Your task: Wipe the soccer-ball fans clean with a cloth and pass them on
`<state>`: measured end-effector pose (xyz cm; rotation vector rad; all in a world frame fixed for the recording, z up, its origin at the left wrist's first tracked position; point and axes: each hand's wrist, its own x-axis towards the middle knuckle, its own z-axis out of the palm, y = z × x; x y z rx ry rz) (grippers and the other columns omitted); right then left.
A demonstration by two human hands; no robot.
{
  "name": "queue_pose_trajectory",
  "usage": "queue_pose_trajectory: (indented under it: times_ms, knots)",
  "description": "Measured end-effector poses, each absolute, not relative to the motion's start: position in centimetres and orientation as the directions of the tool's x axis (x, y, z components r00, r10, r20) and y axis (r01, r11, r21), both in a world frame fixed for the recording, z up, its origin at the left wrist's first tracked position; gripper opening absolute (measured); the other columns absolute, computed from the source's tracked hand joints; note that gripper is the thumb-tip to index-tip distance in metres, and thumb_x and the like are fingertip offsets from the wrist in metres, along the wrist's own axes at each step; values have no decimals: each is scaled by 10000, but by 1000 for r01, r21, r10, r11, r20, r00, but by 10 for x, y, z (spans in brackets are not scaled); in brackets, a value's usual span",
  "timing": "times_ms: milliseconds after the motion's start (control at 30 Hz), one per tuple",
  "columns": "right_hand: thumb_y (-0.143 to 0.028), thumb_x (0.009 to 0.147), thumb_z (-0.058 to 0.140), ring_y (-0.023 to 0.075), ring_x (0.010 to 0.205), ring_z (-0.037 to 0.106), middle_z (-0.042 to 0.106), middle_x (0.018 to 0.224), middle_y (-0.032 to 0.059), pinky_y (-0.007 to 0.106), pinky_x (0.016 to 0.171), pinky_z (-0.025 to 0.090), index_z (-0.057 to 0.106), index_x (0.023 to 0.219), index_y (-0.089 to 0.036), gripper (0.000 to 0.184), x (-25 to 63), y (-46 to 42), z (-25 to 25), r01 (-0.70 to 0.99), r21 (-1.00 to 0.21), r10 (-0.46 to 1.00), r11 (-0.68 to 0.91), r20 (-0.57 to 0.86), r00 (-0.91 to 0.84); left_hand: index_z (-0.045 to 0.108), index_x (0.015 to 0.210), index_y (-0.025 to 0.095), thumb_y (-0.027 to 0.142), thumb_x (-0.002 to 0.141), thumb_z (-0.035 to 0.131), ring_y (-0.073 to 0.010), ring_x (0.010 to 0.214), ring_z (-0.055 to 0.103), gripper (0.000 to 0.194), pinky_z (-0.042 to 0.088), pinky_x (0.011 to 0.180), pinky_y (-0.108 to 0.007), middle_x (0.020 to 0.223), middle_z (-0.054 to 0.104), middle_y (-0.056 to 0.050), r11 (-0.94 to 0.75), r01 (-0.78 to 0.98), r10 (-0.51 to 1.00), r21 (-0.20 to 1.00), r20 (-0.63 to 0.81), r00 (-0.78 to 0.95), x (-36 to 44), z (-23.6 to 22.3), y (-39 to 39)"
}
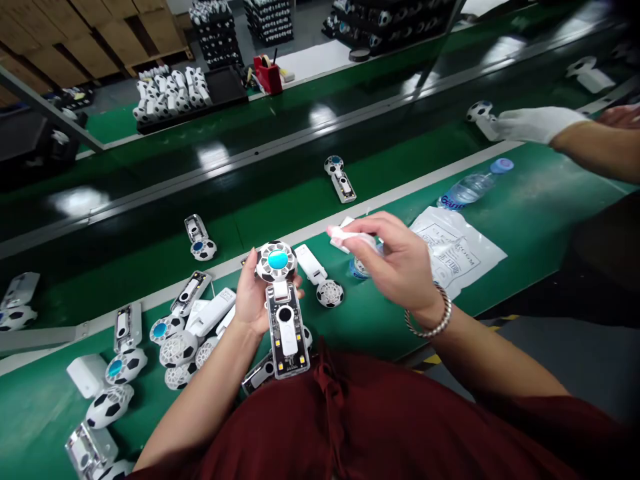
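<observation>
My left hand [253, 293] is closed round the round end of a football-patterned handheld device [287, 327]. A shiny blue disc sits in that ball-shaped head, and a clear cover over the body shows a circuit board. To the right, my right hand [395, 267] pinches a crumpled white cloth [356, 237], held apart from the device. Below the cloth, a clear container with a blue label [358, 269] is partly hidden by my fingers. Between my hands a white device [311, 264] lies with its patterned ball end towards me.
More devices [213, 313] lie piled on the green bench at left. Others ride the green conveyor belt [270, 193]. A water bottle [475, 187] and a printed plastic bag [455, 250] lie at right. A co-worker's white-gloved hand [540, 125] touches a device on the belt.
</observation>
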<state>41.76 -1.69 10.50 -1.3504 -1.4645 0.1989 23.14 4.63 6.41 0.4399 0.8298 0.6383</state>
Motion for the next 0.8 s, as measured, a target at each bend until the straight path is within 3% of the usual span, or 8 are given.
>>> queue_pose_trajectory:
  times_ms: [167,267,333,467,533,667,800]
  knots:
    - [-251,860,520,153,796,563,663,861,21,326,745,402,624,914,-206,126,399,-3,100,739,-485,769,467,636,-69,602,921,170,625,739,467,-223,667,612,509,510,535,-335,718,619,-58,694,-319,698,646,-495,517,242,76,47]
    - [-264,881,480,161,769,542,662,849,27,335,707,357,633,922,-191,174,390,9,96,811,-347,762,471,623,-177,598,964,161,568,790,448,-234,731,633,467,537,597,-349,736,638,-55,732,-366,669,575,-500,550,241,77,48]
    - [-263,885,473,168,776,542,662,848,35,342,711,343,629,918,-179,181,389,16,94,846,-320,764,427,628,-148,598,952,146,541,824,411,-224,716,639,455,544,613,-348,732,643,-61,768,-393,634,505,-521,571,239,73,57]
    - [-236,860,518,171,819,563,659,871,37,341,752,374,609,916,-188,117,400,16,95,810,-476,766,342,640,53,586,855,87,621,802,372,-220,649,638,577,549,621,-372,705,637,-112,820,-394,573,416,-619,538,239,49,109]
    - [-207,842,542,166,817,570,658,860,29,331,751,402,601,910,-200,90,407,9,95,756,-554,774,349,625,101,572,826,87,607,771,459,-213,649,639,535,549,641,-378,711,634,-113,779,-373,627,504,-640,444,242,32,148]
    - [-163,818,565,161,804,572,653,857,28,323,733,439,599,916,-203,111,418,-7,92,712,-621,816,327,566,119,535,758,115,241,768,612,-152,666,633,147,538,714,-342,708,618,-57,637,-213,771,741,-605,201,256,-2,221]
    - [-146,805,578,153,813,576,648,860,25,301,723,460,601,919,-206,131,428,-18,90,705,-655,837,272,523,163,526,761,113,126,699,648,-192,820,624,137,507,777,-350,752,599,-71,547,-53,837,836,-544,53,268,-27,261]
